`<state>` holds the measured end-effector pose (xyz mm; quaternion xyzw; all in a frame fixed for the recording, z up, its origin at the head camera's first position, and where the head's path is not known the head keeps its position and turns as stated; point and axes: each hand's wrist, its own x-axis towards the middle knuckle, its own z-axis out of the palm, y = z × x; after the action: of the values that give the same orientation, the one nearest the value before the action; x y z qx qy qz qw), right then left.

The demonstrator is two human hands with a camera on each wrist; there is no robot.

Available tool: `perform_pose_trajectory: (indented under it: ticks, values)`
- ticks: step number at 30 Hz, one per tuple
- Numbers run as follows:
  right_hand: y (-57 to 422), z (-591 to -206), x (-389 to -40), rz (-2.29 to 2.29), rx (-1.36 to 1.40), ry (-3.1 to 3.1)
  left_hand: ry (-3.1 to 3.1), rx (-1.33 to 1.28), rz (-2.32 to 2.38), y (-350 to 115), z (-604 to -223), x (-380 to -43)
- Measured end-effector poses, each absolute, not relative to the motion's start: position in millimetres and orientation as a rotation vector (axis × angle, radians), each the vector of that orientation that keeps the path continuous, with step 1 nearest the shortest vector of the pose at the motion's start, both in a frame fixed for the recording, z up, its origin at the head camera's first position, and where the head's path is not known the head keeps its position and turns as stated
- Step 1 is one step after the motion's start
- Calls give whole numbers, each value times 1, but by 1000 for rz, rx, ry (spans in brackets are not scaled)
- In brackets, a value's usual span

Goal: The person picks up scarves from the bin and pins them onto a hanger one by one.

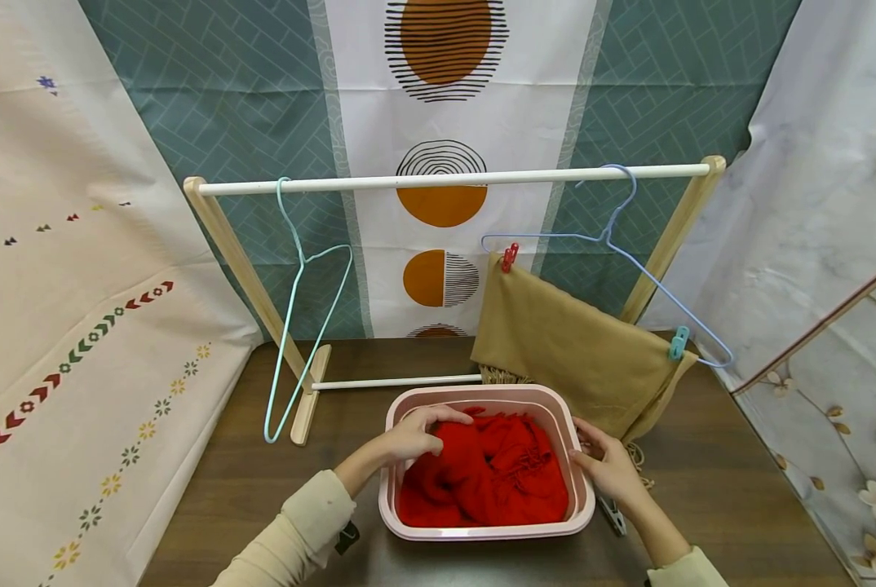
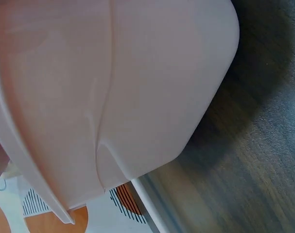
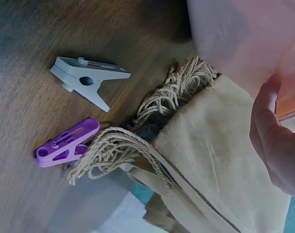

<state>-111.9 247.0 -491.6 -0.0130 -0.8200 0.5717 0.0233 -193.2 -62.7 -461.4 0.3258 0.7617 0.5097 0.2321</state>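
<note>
A pink plastic basin stands on the table with a crumpled red fringed cloth inside. My left hand reaches over the basin's left rim, its fingers spread loosely above or against the cloth; contact is unclear. On the other side, my right hand holds the right rim, thumb over the edge and fingers against the outer wall. In the right wrist view, a finger presses the basin's side. The left wrist view is mostly filled by the basin's outer wall.
Behind stands a rack with a white rail. A mint hanger hangs at left; a blue hanger holds a tan fringed cloth with red and teal clips. Grey and purple clothespins lie right.
</note>
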Motion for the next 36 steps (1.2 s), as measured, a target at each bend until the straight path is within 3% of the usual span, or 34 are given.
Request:
perform_pose_trajectory:
  ticks: [11, 24, 36]
  values:
    - [247, -491, -113, 1777, -27, -2529, 2022, 1061, 1351, -57, -463, -190]
    - [246, -490, -111, 1786, -93, -2544, 2297, 811, 1326, -47, -468, -180]
    - [245, -489, -111, 1787, -85, -2532, 2585, 1223, 997, -57, -467, -183]
